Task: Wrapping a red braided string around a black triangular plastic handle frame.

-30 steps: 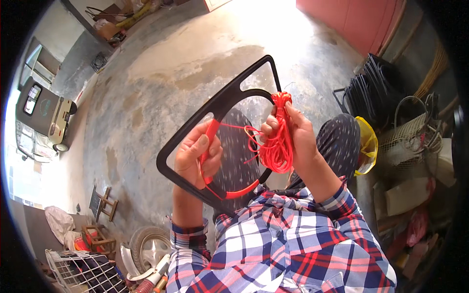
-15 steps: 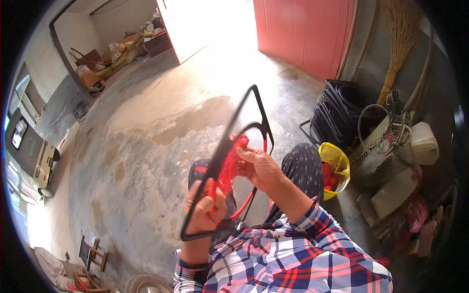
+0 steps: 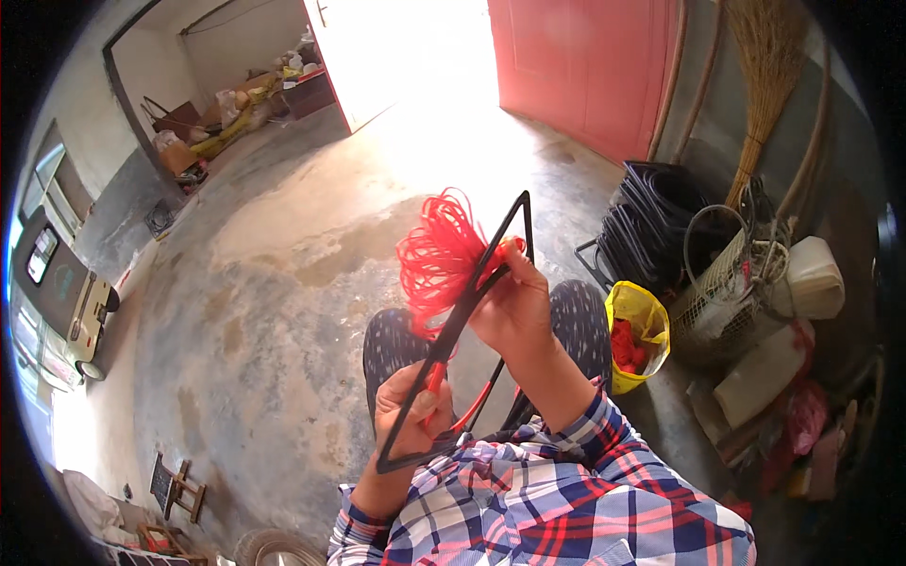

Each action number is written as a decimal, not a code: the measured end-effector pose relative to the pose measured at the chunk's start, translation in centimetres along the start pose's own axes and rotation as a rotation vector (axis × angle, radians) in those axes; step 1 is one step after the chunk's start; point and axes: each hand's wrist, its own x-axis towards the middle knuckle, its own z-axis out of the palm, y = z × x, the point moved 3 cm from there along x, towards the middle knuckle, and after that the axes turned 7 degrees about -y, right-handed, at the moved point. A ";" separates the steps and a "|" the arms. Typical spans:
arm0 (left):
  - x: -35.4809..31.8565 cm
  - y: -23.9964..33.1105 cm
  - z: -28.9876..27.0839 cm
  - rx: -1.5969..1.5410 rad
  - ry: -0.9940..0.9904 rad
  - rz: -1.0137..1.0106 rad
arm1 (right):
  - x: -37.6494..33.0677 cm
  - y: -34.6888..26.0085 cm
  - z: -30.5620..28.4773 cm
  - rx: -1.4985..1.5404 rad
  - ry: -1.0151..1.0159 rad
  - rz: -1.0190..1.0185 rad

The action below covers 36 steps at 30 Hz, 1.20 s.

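Observation:
A black bar frame [image 3: 455, 325] stands tilted between my hands above my knees, with red material wound on part of it. My left hand [image 3: 408, 415] is closed around its lower left side, with a bit of red cord [image 3: 436, 377] at the fingers. A looped bundle of thin red cord [image 3: 439, 253] fans out beyond the frame's far left side. My right hand [image 3: 517, 307] is closed at the upper part of the frame, pinching the gathered end of this bundle. Part of the right fingers is hidden behind the bar.
By my right knee stands a yellow bucket [image 3: 615, 368] with red cord inside. Stacked black frames [image 3: 651, 222], a wire mesh roll [image 3: 717, 292] and a straw broom [image 3: 760, 104] are beyond it. A small wooden stool [image 3: 189, 491] and a tire [image 3: 274, 547] lie lower left.
The red cord bundle, bunched between my hands before, now spreads its loops out on the far left side of the frame. My right hand has shifted slightly right and up; the frame has tilted.

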 end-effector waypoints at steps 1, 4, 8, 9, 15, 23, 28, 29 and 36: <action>0.1 0.0 0.3 0.019 -0.025 0.019 | -0.1 -0.3 0.4 -0.007 0.015 0.012; 0.4 -0.1 1.5 0.080 0.032 0.010 | 0.1 -1.1 0.9 -0.072 0.141 -0.075; 0.8 -0.6 1.7 0.008 -0.069 0.060 | -0.4 -1.5 2.9 -0.013 -0.102 -0.030; 1.0 -0.9 1.5 0.019 -0.084 0.068 | -0.6 -1.3 3.7 -0.043 -0.109 -0.038; 0.6 -2.4 -0.4 -0.036 -0.062 -0.036 | -1.7 -2.0 0.5 -0.095 0.002 -0.048; -2.4 -1.8 -6.7 -0.223 0.091 -0.094 | -2.0 3.9 -0.9 -0.568 0.274 0.136; -2.9 -2.7 -9.6 -0.298 0.086 -0.065 | -0.9 4.4 -5.4 -1.043 0.234 0.251; -3.1 -3.1 -10.3 -0.317 0.090 -0.038 | -0.8 4.4 -6.2 -1.141 0.222 0.302; -3.2 -3.5 -12.4 -0.417 0.098 -0.018 | 1.5 6.3 -6.4 -1.687 -0.053 0.085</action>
